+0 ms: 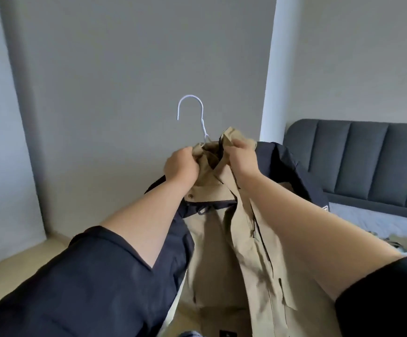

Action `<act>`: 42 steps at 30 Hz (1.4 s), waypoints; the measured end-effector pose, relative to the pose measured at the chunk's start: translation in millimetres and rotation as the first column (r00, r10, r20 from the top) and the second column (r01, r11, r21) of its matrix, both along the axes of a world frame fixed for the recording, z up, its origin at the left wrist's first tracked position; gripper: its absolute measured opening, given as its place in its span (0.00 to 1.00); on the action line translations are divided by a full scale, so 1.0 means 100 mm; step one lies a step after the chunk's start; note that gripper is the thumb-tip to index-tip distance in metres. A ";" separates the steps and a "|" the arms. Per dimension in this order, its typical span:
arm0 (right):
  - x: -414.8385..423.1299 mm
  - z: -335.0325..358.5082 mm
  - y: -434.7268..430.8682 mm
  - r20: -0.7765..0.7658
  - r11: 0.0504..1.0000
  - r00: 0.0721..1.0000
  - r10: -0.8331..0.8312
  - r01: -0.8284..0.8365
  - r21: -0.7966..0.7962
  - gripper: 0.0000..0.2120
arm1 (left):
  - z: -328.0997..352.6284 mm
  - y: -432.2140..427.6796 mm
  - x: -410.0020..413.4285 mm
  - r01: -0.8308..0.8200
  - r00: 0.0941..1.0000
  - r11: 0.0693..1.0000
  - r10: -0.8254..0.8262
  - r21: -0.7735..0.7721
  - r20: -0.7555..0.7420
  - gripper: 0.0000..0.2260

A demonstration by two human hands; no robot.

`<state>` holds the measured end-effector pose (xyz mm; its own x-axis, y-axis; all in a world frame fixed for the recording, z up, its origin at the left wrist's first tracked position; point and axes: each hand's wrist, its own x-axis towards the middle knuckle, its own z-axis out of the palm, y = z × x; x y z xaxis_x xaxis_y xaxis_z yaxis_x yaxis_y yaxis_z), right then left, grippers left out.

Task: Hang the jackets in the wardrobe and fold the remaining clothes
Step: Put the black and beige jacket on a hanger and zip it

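- A tan and navy jacket (236, 239) is held up in front of a grey wall (136, 57), with its body hanging down between the forearms.
- The collar is gripped on both sides: tan cloth is bunched in the curled fingers of the left hand (181, 166), and the other side of the collar is clenched by the right hand (242, 156).
- A white wire hanger (192, 113) is seen rising out of the collar, its hook free in the air above both hands; its shoulders are hidden inside the cloth.
- The jacket is judged soft and limp, light enough to be held at arm's length, with a fairly smooth shell that could slide off thin wire.
- The collar and shoulder seams are judged the best places to be held while the cloth is settled; for carrying, the hook is the better hold.
- No wardrobe is visible, so what is in it cannot be told.
- A bed (377, 222) with a padded grey headboard (367, 161) is seen at right; pale cloth at its near edge is too blurred to be identified.
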<state>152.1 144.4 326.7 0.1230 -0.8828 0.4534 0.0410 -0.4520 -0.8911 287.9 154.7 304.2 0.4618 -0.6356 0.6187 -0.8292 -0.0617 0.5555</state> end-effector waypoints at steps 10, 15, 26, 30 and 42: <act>1.11 0.98 0.26 -0.372 0.920 0.925 0.076 -0.209 -0.330 0.14 | 1.40 0.66 1.13 -0.122 0.960 0.991 0.103 0.059 0.260 0.06; 1.33 0.85 0.19 -0.311 0.940 0.949 -0.056 -0.054 -0.335 0.13 | 1.05 0.68 1.53 -0.238 0.951 0.968 0.216 0.076 0.221 0.07; 1.57 0.19 -0.18 -0.691 0.775 0.710 -0.134 -0.360 -0.520 0.15 | 0.71 0.54 2.22 -0.261 0.956 0.965 0.254 0.032 0.149 0.09; 1.64 0.30 -0.55 -0.608 0.834 0.717 -0.342 -0.066 -0.548 0.16 | 0.56 0.53 2.38 -0.113 0.991 0.993 0.111 0.030 0.077 0.09; 2.00 -0.04 -0.49 -0.472 0.830 0.830 -0.297 -0.020 -0.557 0.15 | 0.25 0.40 2.47 -0.045 0.982 0.999 0.049 -0.026 0.181 0.09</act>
<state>352.4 95.3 322.7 0.3723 -0.5556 0.7434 -0.4537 -0.8077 -0.3765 534.7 195.1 328.8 0.3695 -0.6016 0.7082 -0.9130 -0.0931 0.3973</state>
